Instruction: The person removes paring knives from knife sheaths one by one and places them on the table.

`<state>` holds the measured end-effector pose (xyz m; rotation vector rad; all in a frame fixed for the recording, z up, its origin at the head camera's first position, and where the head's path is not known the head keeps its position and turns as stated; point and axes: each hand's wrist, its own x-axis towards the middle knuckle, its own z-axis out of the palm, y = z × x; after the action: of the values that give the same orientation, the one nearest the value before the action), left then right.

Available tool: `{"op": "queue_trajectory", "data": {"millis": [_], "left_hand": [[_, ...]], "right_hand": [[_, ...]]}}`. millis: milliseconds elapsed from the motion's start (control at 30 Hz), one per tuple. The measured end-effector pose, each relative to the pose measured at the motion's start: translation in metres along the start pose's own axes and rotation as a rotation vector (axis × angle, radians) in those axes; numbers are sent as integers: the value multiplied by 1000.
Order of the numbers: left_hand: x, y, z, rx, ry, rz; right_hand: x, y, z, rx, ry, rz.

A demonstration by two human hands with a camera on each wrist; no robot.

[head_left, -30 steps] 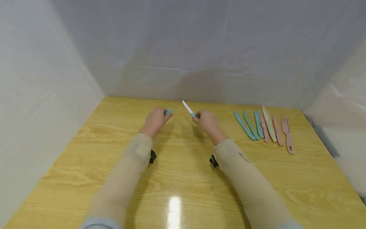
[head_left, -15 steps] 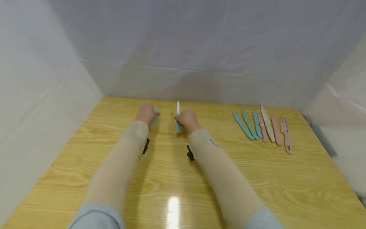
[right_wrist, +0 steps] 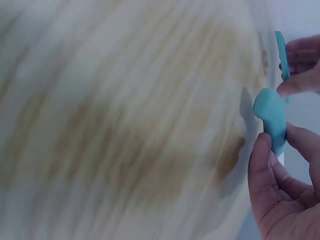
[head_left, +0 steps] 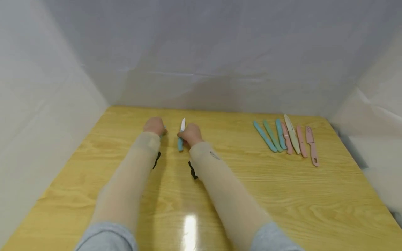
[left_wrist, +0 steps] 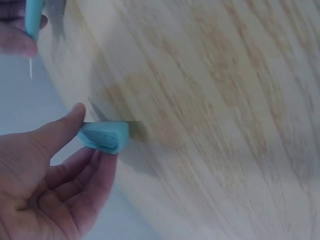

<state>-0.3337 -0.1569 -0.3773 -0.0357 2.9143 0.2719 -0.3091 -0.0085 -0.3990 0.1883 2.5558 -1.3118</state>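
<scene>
My right hand (head_left: pixel 191 134) pinches a small knife by its blue handle (head_left: pixel 180 143), its bare white blade (head_left: pixel 183 124) pointing toward the back wall. To the left of it, my left hand (head_left: pixel 154 125) holds a blue knife sheath, mostly hidden behind the fingers in the head view. The left wrist view shows this sheath (left_wrist: pixel 106 136) between thumb and fingers, its hollow end facing the camera. From the right wrist, the rounded butt of the knife handle (right_wrist: pixel 272 117) shows between thumb and fingers, with the sheath (right_wrist: pixel 282 55) beyond it. Knife and sheath are apart.
On the right of the wooden table (head_left: pixel 282 195) lies a row of several folding or sheathed knives: blue (head_left: pixel 265 136), green (head_left: pixel 272 136), pink (head_left: pixel 301 141) and cream (head_left: pixel 292 134). A pale sheet wall (head_left: pixel 194 52) stands behind the table's back edge.
Both hands have moved left, the right one farther, so they are closer together. The knife has turned from slanting left to pointing nearly straight away. The row at the right is unchanged.
</scene>
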Motion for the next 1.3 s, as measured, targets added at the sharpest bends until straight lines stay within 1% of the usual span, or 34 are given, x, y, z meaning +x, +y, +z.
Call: {"op": "queue_trajectory", "data": {"millis": [167, 267, 367, 533, 767, 900, 1033, 1300], "left_hand": [[-5, -4, -2, 13, -43, -14], [-6, -10, -1, 16, -43, -30], [-7, -17, -1, 22, -43, -36], [-9, -21, 0, 23, -39, -16], [-8, -17, 5, 8, -35, -16], [-6, -14, 9, -3, -1, 10], [-4, -12, 11, 1, 22, 29], [-7, -7, 6, -16, -34, 1]], "right_hand": [[-5, -3, 11, -22, -37, -2], [-8, -6, 17, -25, -49, 1], [-10, -9, 22, -17, -42, -8], [-12, -10, 28, 5, -32, -18], [-8, -10, 31, 16, -32, 21], [-4, -9, 31, 3, -7, 17], [-2, -9, 30, 6, -8, 16], [-3, -9, 26, 23, -33, 7]]}}
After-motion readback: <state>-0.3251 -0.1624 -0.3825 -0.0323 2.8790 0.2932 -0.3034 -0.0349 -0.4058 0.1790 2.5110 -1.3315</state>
